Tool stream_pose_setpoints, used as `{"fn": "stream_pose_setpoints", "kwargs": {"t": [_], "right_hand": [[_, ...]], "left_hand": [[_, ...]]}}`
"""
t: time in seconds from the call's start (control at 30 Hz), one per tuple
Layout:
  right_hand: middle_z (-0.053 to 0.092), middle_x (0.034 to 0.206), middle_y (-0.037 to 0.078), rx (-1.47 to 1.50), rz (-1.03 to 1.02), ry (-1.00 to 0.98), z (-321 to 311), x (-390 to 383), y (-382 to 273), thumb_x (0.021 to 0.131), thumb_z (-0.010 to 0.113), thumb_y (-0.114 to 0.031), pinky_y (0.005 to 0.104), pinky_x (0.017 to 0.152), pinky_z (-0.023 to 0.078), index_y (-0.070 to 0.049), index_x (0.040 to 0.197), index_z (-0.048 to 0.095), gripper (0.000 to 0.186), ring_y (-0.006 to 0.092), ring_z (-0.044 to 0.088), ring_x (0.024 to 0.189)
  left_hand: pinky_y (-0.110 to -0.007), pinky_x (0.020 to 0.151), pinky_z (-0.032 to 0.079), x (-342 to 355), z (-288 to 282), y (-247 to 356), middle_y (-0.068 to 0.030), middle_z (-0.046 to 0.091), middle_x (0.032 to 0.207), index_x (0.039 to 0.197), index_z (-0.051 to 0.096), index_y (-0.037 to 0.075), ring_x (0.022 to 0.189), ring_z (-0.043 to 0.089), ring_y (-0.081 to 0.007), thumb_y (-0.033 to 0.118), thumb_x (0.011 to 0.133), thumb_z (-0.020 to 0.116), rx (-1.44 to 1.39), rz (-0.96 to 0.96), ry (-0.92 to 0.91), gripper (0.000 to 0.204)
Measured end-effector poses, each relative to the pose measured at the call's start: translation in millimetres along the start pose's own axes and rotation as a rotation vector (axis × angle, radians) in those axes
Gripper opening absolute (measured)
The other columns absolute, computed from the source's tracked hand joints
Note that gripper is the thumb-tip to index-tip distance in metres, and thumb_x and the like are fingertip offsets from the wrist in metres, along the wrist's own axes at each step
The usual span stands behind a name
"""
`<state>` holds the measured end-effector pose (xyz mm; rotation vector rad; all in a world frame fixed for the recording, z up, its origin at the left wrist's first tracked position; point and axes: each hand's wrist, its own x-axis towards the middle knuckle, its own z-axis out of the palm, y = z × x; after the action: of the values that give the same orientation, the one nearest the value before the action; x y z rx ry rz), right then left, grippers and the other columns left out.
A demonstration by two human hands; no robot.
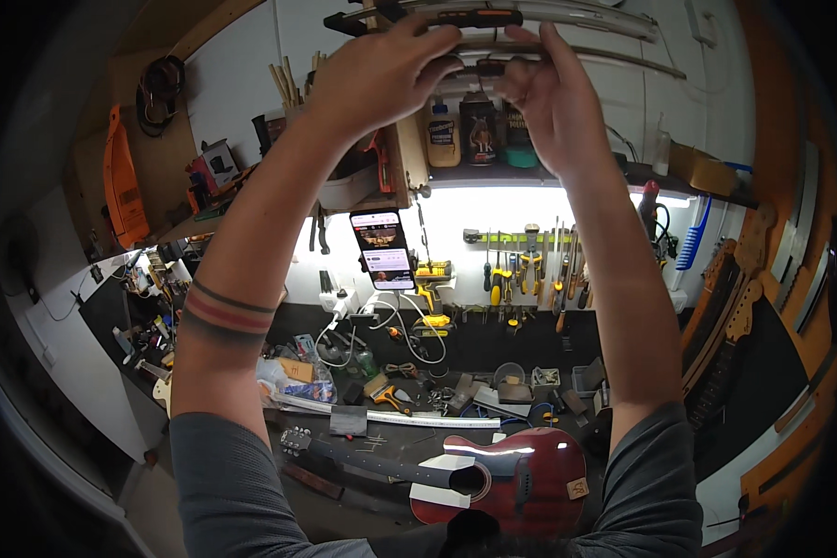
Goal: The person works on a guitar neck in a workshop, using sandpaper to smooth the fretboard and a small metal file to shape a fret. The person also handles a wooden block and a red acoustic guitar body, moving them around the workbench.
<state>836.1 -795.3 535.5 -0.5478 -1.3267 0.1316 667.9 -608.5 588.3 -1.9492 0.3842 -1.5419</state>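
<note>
Both my arms are raised toward the top of the view. My left hand [386, 79] is closed, its fingers curled at a black tool with orange marks [479, 18], which looks like a bar clamp. Facing it, my right hand [563, 107] has its fingers apart and partly bent, slightly blurred. Between the hands is a small dark piece [489, 69]; whether either hand touches it, I cannot tell. Long metal bars [614, 58] stretch rightward behind the hands.
Bottles [443, 138] stand on the shelf below my hands. A lit phone [381, 251] hangs upright near a yellow drill [432, 288]. Hand tools [530, 251] line the wall. On the cluttered bench lie a dark red guitar [553, 465] and a long ruler [418, 420]. Guitar necks [744, 307] lean at right.
</note>
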Motion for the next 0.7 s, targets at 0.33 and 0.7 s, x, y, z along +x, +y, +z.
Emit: {"fn": "stream_pose_setpoints", "kwargs": {"t": [0.33, 0.7], "right_hand": [[0.069, 0.090, 0.002, 0.006, -0.037, 0.106, 16.8, 3.4, -18.3, 0.117, 0.054, -0.026, 0.0305, 0.080, 0.050, -0.007, 0.113, 0.069, 0.024, 0.0135, 0.064, 0.085], [0.068, 0.094, 0.003, 0.002, -0.062, 0.104, 8.7, 9.0, -12.8, 0.118, 0.052, -0.023, 0.0333, 0.085, 0.052, -0.004, 0.119, 0.067, 0.024, 0.0153, 0.064, 0.087]], "left_hand": [[-0.042, 0.068, 0.062, -10.4, 2.8, -27.3, -0.0046, 0.078, 0.111, 0.128, 0.068, 0.015, 0.083, 0.079, -0.0307, 0.038, 0.104, 0.079, 0.136, 0.009, 0.024, 0.035], [-0.043, 0.065, 0.061, -14.9, 21.6, -42.8, -0.0075, 0.076, 0.083, 0.121, 0.069, 0.016, 0.073, 0.076, -0.0301, 0.043, 0.103, 0.079, 0.073, 0.015, 0.027, 0.034]]}}
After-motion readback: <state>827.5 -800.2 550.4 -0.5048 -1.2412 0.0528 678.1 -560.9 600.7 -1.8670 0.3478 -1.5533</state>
